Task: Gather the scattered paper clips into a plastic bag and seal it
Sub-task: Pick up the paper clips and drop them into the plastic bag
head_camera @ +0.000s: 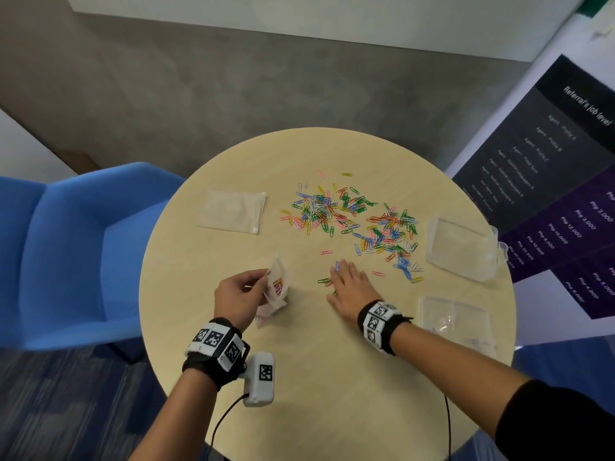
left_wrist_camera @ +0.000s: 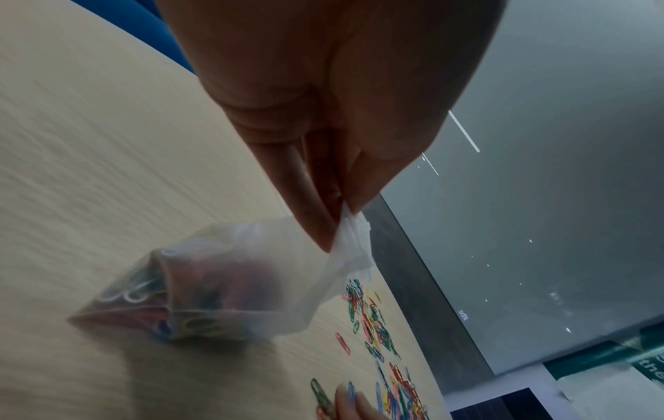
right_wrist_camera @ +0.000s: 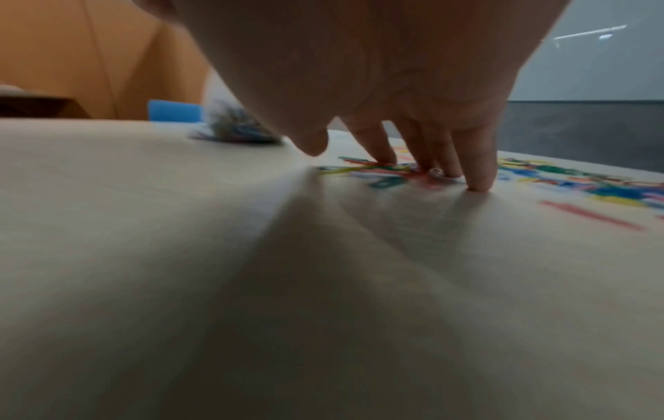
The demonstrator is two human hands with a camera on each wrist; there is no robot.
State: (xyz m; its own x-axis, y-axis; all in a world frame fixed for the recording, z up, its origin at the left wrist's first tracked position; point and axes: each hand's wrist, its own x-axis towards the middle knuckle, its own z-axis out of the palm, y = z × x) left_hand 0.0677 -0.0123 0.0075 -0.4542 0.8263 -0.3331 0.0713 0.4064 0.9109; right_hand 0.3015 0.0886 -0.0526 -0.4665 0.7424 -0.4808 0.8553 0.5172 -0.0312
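Note:
My left hand (head_camera: 240, 291) pinches the top edge of a small clear plastic bag (head_camera: 278, 285) that rests on the round table (head_camera: 299, 377) and holds several coloured paper clips. The left wrist view shows the pinching fingers (left_wrist_camera: 316, 204) and the bag (left_wrist_camera: 223, 287) bulging with clips. My right hand (head_camera: 347, 287) lies flat with spread fingers (right_wrist_camera: 478, 159) pressing on a few loose clips (right_wrist_camera: 384, 173) near the table's middle. A big scatter of coloured paper clips (head_camera: 349, 221) lies beyond it.
An empty zip bag (head_camera: 233, 209) lies at the far left of the table. Clear plastic boxes (head_camera: 461, 247) and another clear box (head_camera: 456, 322) sit at the right edge. A blue chair (head_camera: 76, 247) stands to the left, a printed banner (head_camera: 549, 181) to the right.

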